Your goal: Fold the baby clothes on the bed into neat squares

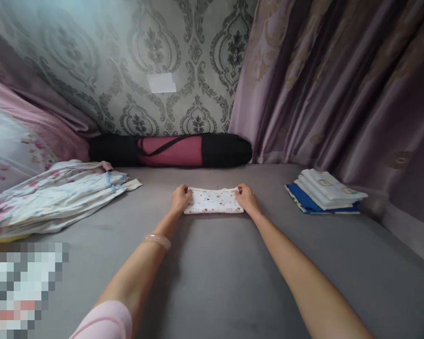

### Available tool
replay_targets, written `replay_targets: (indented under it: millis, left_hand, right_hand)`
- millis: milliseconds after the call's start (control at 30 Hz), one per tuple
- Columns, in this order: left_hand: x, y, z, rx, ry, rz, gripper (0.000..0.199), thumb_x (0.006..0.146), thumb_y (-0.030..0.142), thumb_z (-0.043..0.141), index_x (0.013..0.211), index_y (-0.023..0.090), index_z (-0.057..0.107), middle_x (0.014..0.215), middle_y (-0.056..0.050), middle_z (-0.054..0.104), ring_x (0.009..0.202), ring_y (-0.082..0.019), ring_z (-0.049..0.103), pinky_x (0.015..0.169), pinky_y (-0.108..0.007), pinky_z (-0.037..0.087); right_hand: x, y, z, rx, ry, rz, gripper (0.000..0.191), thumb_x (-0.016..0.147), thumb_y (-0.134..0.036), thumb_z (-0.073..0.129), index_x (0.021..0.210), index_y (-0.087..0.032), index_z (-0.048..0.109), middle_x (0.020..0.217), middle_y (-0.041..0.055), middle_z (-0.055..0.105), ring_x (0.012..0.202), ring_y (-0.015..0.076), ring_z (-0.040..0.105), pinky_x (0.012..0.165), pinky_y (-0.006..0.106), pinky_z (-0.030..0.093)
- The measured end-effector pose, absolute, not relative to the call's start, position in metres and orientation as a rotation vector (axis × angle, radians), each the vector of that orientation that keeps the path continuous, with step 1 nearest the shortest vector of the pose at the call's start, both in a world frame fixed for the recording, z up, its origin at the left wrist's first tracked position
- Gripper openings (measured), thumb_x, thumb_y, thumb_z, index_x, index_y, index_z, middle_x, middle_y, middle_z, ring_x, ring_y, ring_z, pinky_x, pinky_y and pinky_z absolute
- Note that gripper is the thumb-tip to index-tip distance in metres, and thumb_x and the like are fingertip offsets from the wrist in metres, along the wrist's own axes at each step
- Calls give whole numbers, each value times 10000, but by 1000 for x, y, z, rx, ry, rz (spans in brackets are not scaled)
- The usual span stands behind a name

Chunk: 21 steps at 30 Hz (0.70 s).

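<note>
A white cloth with a small brown and dark print lies on the grey sheet in front of me, folded into a wide, low rectangle. At its far left corner, my left hand pinches the edge between thumb and fingers. My right hand grips the far right corner in the same way. Between the two hands the upper edge runs nearly straight, with a slight dip. A pale bangle circles my left wrist. The undersides of the fingers and the cloth's lower layers are hidden.
Folded cloths form a stack at right, a blue one low in it. Loose printed clothes are heaped at left. A long black and maroon bag lies against the wall. Purple curtains hang at right. The lower left corner is pixelated.
</note>
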<state>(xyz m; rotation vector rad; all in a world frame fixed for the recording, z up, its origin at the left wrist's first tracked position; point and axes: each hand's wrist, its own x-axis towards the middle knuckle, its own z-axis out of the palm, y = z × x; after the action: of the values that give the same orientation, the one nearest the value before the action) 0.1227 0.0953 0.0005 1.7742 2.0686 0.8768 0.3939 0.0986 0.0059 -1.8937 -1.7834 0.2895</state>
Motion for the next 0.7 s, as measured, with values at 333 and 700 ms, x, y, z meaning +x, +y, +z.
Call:
replay_targets:
  millis: [333, 700]
  left_hand:
    - [125, 96, -3, 1712, 2149, 805, 249, 886, 310, 473, 941, 147, 653, 957, -138, 707, 925, -240, 645, 778, -309, 453]
    - [168, 51, 25, 2357, 1917, 750, 246, 928, 207, 376, 1039, 161, 590, 1032, -140, 653, 1012, -255, 591, 911, -385, 421]
  right_hand:
    - [395, 103, -2, -1999, -1771, 219, 242, 912, -230, 458, 974, -164, 682, 971, 116, 712, 902, 211, 664, 765, 281, 477]
    - [340, 64, 34, -1439, -2350, 114, 399, 961, -170, 281, 1196, -143, 602, 1238, 132, 619, 1202, 217, 526, 1036, 336, 356]
